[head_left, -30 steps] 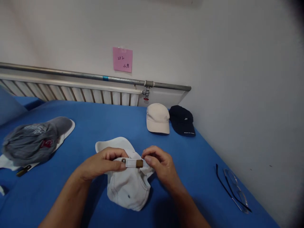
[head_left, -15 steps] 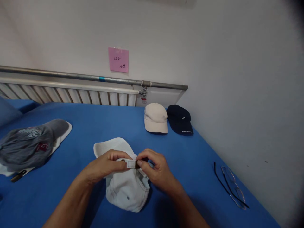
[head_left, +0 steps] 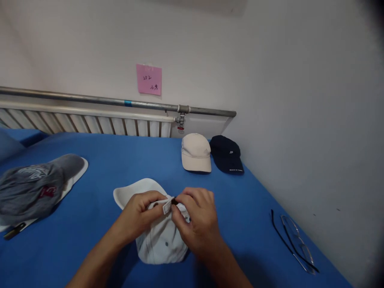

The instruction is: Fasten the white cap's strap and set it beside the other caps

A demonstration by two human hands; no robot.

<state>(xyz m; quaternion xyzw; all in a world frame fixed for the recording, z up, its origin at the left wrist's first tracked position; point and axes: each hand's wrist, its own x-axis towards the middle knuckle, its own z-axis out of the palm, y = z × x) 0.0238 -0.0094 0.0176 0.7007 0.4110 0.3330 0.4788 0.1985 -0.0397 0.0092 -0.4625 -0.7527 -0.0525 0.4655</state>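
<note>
At six o'clock, both hands have closed together: left hand (head_left: 139,210) and right hand (head_left: 196,218) now pinch the white cap's (head_left: 160,240) strap (head_left: 167,207) (buckle nearly covered), so adjustment appears underway.

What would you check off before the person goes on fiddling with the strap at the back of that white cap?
1. Both hands on the strap: ok. The left hand and right hand pinch the strap between them.
2. White cap supported: ok, it rests on the blue sheet.
3. Buckle position: cannot tell, fingers hide most of it.
4. Glasses out of the way: ok, they lie apart, near the wall.
5. Beige cap, navy cap and grey cap clear of the hands: ok.
</note>
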